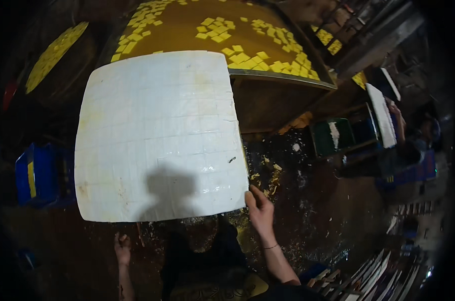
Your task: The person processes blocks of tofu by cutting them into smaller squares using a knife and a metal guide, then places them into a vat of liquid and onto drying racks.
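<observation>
A large white slab (152, 125) scored with a grid, looking like a sheet of pressed tofu, fills the middle of the view. A head-shaped shadow falls on its near part, and a small dark speck sits toward its right side. At the slab's near right corner, my right hand (260, 208) grips the edge between thumb and fingers. Below the near left edge, my left hand (122, 247) hangs apart from the slab, fingers loosely curled and holding nothing visible. Whatever supports the slab from underneath is hidden.
Beyond the slab stands a wide vat (282, 76) of brownish-yellow liquid with many yellow square pieces (215, 30). A round tray (56, 55) of yellow pieces is at far left, above a blue crate (35, 175). To the right, another person's hand (398, 118) holds a white board (381, 114).
</observation>
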Tool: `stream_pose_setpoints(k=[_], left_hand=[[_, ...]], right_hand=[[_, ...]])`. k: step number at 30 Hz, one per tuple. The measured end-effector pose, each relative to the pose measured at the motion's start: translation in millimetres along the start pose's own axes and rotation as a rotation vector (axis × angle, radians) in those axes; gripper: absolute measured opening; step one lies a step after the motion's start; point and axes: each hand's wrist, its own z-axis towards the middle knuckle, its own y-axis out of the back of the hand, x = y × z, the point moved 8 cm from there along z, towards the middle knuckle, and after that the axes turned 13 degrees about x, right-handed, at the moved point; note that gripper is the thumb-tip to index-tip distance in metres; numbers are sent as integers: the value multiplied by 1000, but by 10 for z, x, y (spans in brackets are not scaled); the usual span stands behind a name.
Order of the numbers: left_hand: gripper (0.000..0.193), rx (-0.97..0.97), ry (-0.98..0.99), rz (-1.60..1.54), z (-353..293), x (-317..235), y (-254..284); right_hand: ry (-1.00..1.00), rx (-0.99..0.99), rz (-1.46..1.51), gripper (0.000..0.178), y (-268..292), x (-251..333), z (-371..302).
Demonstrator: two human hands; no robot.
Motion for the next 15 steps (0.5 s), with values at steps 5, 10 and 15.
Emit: stream_pose_setpoints(k=[5,10,15], left_hand=[[67,3,-9,-85,122,-730,446],[61,-15,-28,-111,365,-734,944],[40,2,-114,-241,585,-1526,1088]], right_hand=[[-104,-193,-76,42,-204,459,-271],[-13,-211,300,35,-118,303,-284],[-114,-114,596,33,-42,533,-136]])
